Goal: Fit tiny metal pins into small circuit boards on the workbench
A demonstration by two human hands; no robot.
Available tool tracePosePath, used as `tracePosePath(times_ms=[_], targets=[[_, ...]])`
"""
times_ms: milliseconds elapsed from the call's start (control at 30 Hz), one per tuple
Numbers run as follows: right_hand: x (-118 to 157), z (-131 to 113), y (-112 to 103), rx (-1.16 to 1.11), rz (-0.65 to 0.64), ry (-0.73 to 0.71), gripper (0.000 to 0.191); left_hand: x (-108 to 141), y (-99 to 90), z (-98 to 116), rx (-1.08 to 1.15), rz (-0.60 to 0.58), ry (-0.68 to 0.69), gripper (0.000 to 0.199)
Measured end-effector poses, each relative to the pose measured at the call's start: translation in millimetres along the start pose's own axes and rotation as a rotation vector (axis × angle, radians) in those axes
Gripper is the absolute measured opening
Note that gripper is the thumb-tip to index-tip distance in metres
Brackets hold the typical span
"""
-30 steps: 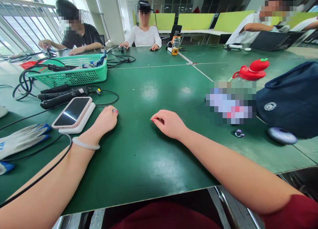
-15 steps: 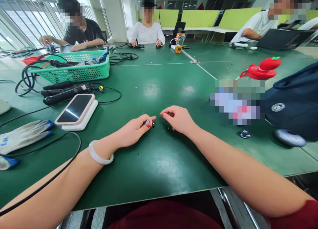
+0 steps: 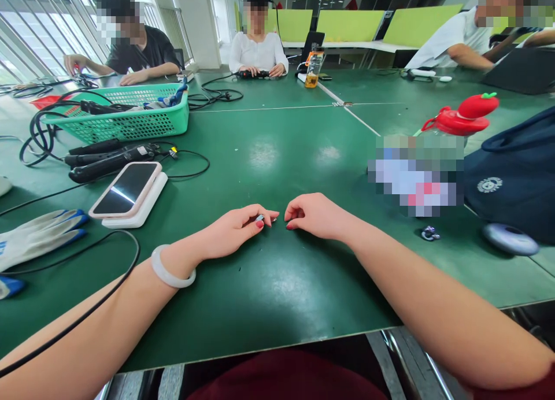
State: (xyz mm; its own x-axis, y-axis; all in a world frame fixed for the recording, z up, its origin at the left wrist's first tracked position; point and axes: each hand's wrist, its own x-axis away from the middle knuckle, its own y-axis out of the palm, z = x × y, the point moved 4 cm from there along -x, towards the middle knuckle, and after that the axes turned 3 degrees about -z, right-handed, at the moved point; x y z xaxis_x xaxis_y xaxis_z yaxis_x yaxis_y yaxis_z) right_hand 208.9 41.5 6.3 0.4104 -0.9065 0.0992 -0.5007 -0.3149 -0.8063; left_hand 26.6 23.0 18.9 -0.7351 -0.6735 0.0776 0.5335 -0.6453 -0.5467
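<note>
My left hand (image 3: 243, 229), a pale bangle (image 3: 167, 271) on its wrist, rests low over the green table (image 3: 269, 307). Its thumb and fingers are closed on a small shiny silvery piece (image 3: 259, 218), mostly hidden; its kind is too small to tell. A short gap separates these fingertips from my right hand (image 3: 314, 215), which is curled with thumb and fingertips together near the tabletop. Whatever is in the right hand, if anything, stays out of sight.
On the left are a phone (image 3: 126, 189) on a white box, gloves (image 3: 41, 235), black cabled devices (image 3: 113, 160) and a green basket (image 3: 125, 119). To the right lie a small shiny object (image 3: 430, 233), a mouse-like oval (image 3: 510, 239) and a dark bag (image 3: 515, 174). Several people sit around the table.
My right hand's fingers have curled in more, and the small shiny bit seen beneath them before no longer shows. My left hand keeps its pinch. The view has shifted slightly.
</note>
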Motion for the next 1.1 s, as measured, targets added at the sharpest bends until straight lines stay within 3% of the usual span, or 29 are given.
tracePosePath(times_ms=[200, 333, 467, 700, 900, 1100], targets=[[1, -23, 7, -0.05, 0.088, -0.188, 0.009, -2, -7.5, -2, -0.061, 0.151, -0.003, 0.021], [2, -19, 2, -0.239, 0.17, -0.157, 0.014, -2, -15.2, -10, -0.21, 0.296, -0.087, 0.029], [0, -13, 1, -0.545, 0.184, -0.098, 0.014, -1, -18.2, -18, -0.044, 0.366, -0.165, 0.037], [-3, -15, 8, -0.796, 0.142, -0.069, 0.012, -1, -17.1, -22, 0.164, 0.384, -0.189, 0.035], [-6, -17, 14, -0.908, 0.127, -0.076, 0.019, -5, -8.9, -18, 0.297, 0.298, -0.139, 0.045], [-6, -21, 15, -0.896, 0.12, -0.086, 0.024, -3, -5.7, -14, 0.152, 0.286, -0.143, 0.046]])
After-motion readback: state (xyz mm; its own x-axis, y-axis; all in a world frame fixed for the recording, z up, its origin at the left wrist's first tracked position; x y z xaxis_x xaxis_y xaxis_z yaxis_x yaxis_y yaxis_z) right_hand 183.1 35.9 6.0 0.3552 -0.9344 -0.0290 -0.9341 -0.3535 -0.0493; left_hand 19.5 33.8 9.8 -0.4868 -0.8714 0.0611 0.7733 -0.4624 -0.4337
